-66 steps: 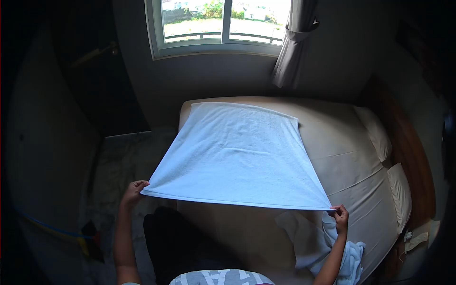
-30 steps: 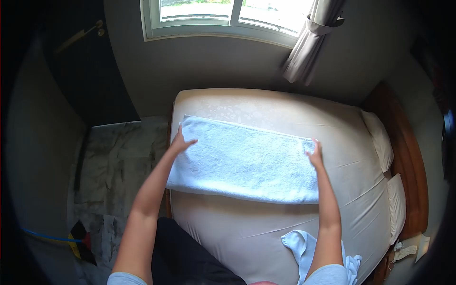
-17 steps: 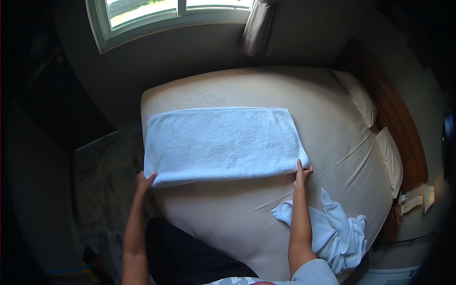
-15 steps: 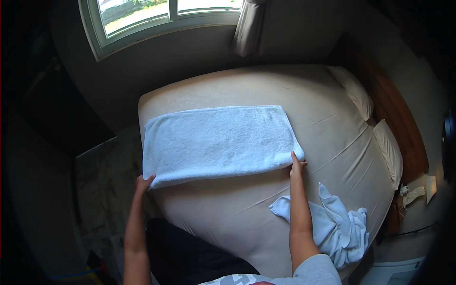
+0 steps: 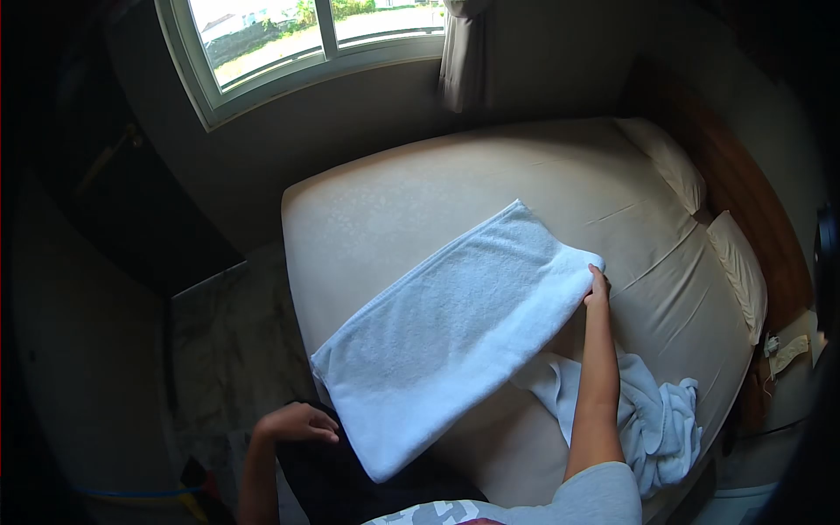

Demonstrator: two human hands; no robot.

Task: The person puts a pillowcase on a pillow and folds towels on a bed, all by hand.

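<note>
The far right corner of the towel (image 5: 455,337) is pinched by the right hand (image 5: 598,289). The fingers are closed on the cloth, but the fingertips are partly covered by its thick edge. The left hand (image 5: 296,423) is seen low in the view, curled, just beside the near long edge of the towel. Whether the cloth is gripped there or only touched cannot be told, because this area is dark and the fingers are bent inward. It also cannot be told if the middle of the towel is resting on the sheet or is lifted a little.

The towel is white and of terry, folded into a long band with a rounded fold along the side toward the right arm. It is stretched diagonally over the near part of the bed (image 5: 394,201), from low left to upper right, and its near end is carried past the mattress edge.

A crumpled white cloth (image 5: 652,420) is partly hidden behind the right forearm. Two pillows (image 5: 669,162) are placed by the wooden headboard (image 5: 744,175). The window (image 5: 306,39) and the curtain (image 5: 462,48) are cut off by the top edge.
</note>
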